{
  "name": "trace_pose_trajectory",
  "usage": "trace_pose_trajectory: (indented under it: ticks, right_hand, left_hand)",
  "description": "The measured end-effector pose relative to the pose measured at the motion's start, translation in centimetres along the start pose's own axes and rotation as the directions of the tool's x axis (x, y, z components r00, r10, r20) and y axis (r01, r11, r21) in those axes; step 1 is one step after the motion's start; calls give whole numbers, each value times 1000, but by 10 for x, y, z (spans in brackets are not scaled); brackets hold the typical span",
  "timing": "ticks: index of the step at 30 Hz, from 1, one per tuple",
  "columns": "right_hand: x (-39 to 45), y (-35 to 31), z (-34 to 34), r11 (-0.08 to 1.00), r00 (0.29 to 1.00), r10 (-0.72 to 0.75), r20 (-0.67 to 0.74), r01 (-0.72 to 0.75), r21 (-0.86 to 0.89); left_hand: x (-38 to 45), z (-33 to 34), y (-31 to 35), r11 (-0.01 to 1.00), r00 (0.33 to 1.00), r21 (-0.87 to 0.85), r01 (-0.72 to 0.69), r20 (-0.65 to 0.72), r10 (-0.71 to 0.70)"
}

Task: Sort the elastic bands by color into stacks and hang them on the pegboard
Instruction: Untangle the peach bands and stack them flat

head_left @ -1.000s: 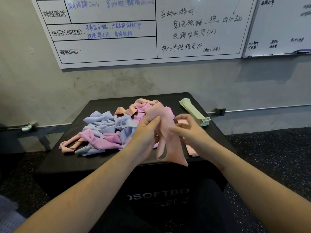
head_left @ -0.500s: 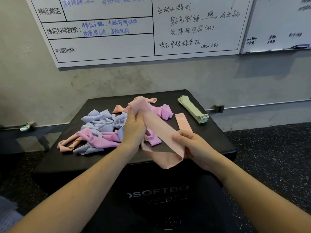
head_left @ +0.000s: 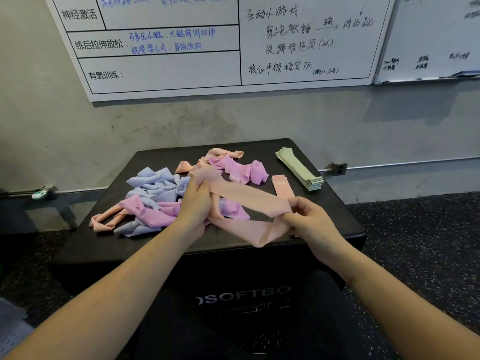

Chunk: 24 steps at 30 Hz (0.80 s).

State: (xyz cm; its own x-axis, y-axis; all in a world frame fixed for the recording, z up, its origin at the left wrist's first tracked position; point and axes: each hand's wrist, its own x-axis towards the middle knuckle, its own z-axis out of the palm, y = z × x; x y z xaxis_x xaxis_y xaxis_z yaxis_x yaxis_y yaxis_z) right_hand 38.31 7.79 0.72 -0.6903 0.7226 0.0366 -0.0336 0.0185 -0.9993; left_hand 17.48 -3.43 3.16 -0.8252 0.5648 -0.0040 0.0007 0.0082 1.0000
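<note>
Peach elastic band [head_left: 246,196] spans between your two hands above the front half of the black soft box [head_left: 335,211]. Your left hand [head_left: 197,201] grips one end, fingers curled tightly around the bunched material. Your right hand [head_left: 309,219] pinches the other end between thumb and fingertips, remaining fingers loosely curled. The band forms an open loop: the upper run is pulled nearly flat, the lower run sags toward the front edge of the box.

Behind and left of your left hand lies the unsorted pile [head_left: 155,198] of lavender, pink and peach bands, tangled together. A flat peach stack [head_left: 281,185] lies just beyond your right hand. Beside it, toward the right rear corner, rests the neat green stack [head_left: 298,167]. A whiteboard [head_left: 166,71] with handwriting hangs on the wall behind.
</note>
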Motion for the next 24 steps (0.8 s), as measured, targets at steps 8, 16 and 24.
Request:
trace_pose_trajectory:
  ticks: [8, 16, 24]
  right_hand:
    - [1, 2, -5, 991, 968, -22, -249, -12, -132]
    - [-6, -10, -9, 964, 993, 49, 109, -76, 253]
    - [-8, -14, -9, 926, 979, 90, 182, -149, 346]
  left_hand:
    - [-5, -2, -2, 998, 998, -50, -26, 61, 29]
    - [10, -8, -10, 998, 1000, 64, 5, 2, -5]
    - [15, -11, -9, 992, 998, -120, 49, -32, -54]
